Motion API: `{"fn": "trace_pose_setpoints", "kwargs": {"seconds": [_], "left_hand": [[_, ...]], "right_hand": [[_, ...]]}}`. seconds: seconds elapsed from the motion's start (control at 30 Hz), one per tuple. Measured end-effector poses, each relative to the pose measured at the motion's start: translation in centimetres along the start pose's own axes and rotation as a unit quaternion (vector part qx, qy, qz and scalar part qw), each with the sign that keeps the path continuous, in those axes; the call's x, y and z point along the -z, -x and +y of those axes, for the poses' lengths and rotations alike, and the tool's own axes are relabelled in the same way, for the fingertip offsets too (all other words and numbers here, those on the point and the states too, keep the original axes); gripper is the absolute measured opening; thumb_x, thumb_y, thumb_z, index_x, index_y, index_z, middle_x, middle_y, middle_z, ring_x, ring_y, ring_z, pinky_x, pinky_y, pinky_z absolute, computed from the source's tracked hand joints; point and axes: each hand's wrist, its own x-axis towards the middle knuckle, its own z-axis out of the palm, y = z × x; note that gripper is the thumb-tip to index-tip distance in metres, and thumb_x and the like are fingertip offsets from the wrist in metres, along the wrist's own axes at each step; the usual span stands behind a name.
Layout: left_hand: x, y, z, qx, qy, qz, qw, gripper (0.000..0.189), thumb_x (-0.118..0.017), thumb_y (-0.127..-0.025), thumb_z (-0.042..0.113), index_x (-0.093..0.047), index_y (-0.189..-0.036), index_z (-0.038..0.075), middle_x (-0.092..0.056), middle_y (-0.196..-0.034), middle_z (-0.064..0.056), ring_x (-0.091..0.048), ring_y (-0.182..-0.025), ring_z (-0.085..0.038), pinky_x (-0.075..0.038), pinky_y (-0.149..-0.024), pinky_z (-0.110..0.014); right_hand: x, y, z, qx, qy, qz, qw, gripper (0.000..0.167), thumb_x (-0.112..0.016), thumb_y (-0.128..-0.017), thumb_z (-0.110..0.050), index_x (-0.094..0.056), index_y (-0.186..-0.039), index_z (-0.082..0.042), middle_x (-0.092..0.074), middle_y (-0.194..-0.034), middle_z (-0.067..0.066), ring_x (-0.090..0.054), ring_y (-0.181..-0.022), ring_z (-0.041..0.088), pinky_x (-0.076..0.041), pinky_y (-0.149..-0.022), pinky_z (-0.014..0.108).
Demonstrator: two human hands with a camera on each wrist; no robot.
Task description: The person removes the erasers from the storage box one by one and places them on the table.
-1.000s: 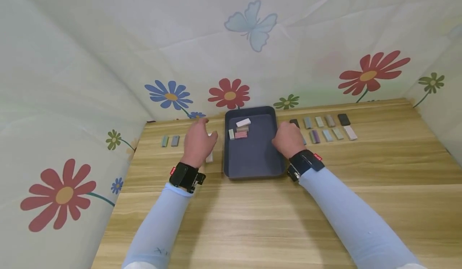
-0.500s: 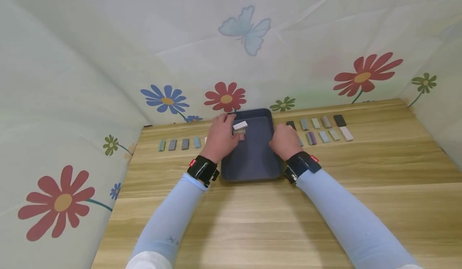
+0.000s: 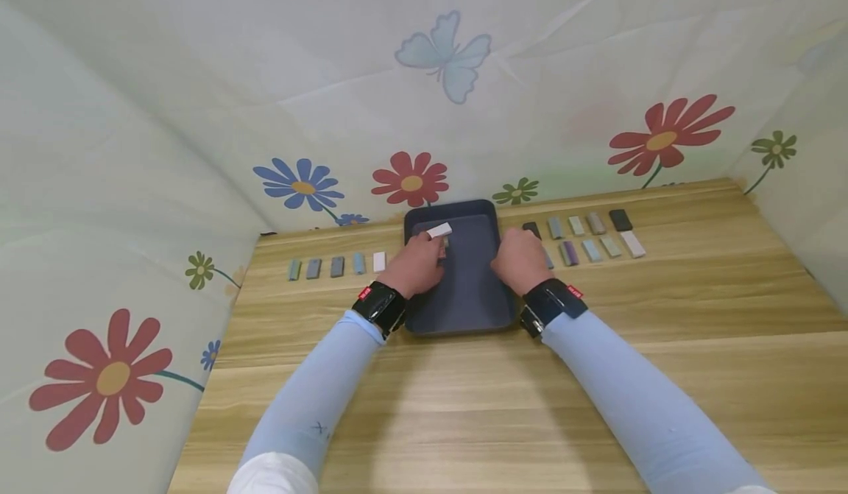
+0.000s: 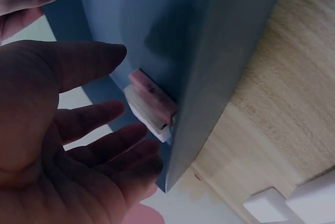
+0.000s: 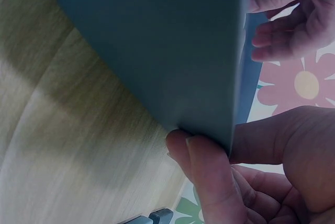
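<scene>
In the head view a dark blue-grey tray (image 3: pixel 464 310) lies on the table. My left hand (image 3: pixel 416 264) is over its left part, reaching in toward several small rectangular blocks. A white block (image 3: pixel 440 230) shows just beyond the fingers, and a pink block (image 4: pixel 153 96) lies beside it in the left wrist view. Thumb and fingers there stand apart, with nothing seen between them. My right hand (image 5: pixel 261 177) pinches the tray's right side wall, thumb inside and fingers outside. The left hand hides part of the group of blocks in the head view.
Left of the tray is a row of small blocks, ending in a white block (image 3: pixel 379 261). To the right, two rows hold more coloured blocks, among them a black block (image 3: pixel 620 220) and a purple block (image 3: pixel 568 253). A flowered curtain (image 3: pixel 556 133) hangs behind the table.
My left hand has moved right from the row of blocks at the left into the tray, then drawn slightly nearer. The right hand keeps its hold on the tray's side.
</scene>
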Motion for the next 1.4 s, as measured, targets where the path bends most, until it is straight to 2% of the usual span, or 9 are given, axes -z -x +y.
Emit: {"fn": "trace_pose_setpoints", "kwargs": {"seconds": [0.13,0.3,0.57,0.83,1.07,1.23,1.4], "left_hand": [[-0.07,-0.09,0.01,-0.008,-0.006,0.0,0.9999,0.016,-0.06,-0.084,0.019,-0.059,-0.098,0.01,-0.053,-0.097,-0.007,-0.052,-0.084,-0.02,-0.047,-0.075,-0.033],[0.0,-0.51,-0.28,-0.007,-0.015,-0.008,0.9998,0.022,-0.06,-0.085,0.019,-0.06,-0.104,0.008,-0.053,-0.103,-0.009,-0.053,-0.086,-0.021,-0.048,-0.077,-0.034],[0.03,-0.42,-0.09,-0.028,-0.032,-0.027,0.9987,0.021,-0.054,-0.089,0.018,-0.064,-0.106,0.009,-0.054,-0.102,-0.007,-0.054,-0.084,-0.018,-0.047,-0.076,-0.031],[-0.31,-0.56,0.02,-0.018,-0.038,-0.029,0.9987,0.022,-0.053,-0.092,0.022,-0.062,-0.107,0.009,-0.051,-0.1,-0.008,-0.054,-0.085,-0.02,-0.048,-0.077,-0.033],[-0.49,-0.83,0.0,-0.032,-0.056,-0.019,0.9977,0.016,-0.055,-0.091,0.019,-0.063,-0.102,0.011,-0.057,-0.099,-0.005,-0.054,-0.085,-0.019,-0.049,-0.077,-0.032],[-0.52,-0.74,-0.03,-0.046,-0.059,-0.005,0.9971,0.007,-0.058,-0.087,0.015,-0.061,-0.094,0.014,-0.059,-0.09,-0.001,-0.055,-0.081,-0.016,-0.049,-0.071,-0.03],[-0.68,-0.42,0.18,-0.054,-0.044,0.01,0.9975,0.004,-0.061,-0.087,0.018,-0.062,-0.085,0.014,-0.06,-0.079,0.002,-0.057,-0.073,-0.013,-0.048,-0.067,-0.029]], "right_hand": [[-0.14,-0.14,0.03,0.0,0.004,-0.003,1.0,0.014,-0.068,-0.073,-0.013,-0.061,-0.063,-0.005,-0.061,-0.063,0.01,-0.06,-0.062,0.03,-0.044,-0.049,0.036],[0.01,-0.4,0.07,0.002,0.011,0.003,0.9999,0.014,-0.069,-0.071,-0.014,-0.061,-0.064,-0.005,-0.062,-0.065,0.012,-0.061,-0.064,0.031,-0.045,-0.049,0.036],[0.01,-0.34,0.25,0.002,0.011,0.001,0.9999,0.014,-0.067,-0.072,-0.012,-0.061,-0.065,-0.003,-0.062,-0.064,0.012,-0.059,-0.063,0.03,-0.043,-0.048,0.035],[-0.04,0.02,0.21,-0.007,0.014,-0.003,0.9999,0.016,-0.07,-0.072,-0.014,-0.064,-0.072,0.001,-0.065,-0.071,0.017,-0.061,-0.066,0.033,-0.046,-0.05,0.039],[0.03,-0.03,0.14,-0.003,0.014,-0.001,0.9999,0.015,-0.068,-0.072,-0.013,-0.064,-0.073,0.002,-0.065,-0.071,0.018,-0.061,-0.067,0.034,-0.047,-0.05,0.04],[0.06,-0.08,0.06,-0.002,0.015,0.003,0.9999,0.014,-0.069,-0.071,-0.013,-0.063,-0.071,0.0,-0.064,-0.069,0.016,-0.061,-0.066,0.034,-0.046,-0.049,0.039],[0.05,-0.07,0.0,0.004,0.016,0.001,0.9999,0.014,-0.068,-0.072,-0.013,-0.062,-0.069,-0.001,-0.063,-0.067,0.015,-0.061,-0.064,0.033,-0.046,-0.05,0.039]]}}
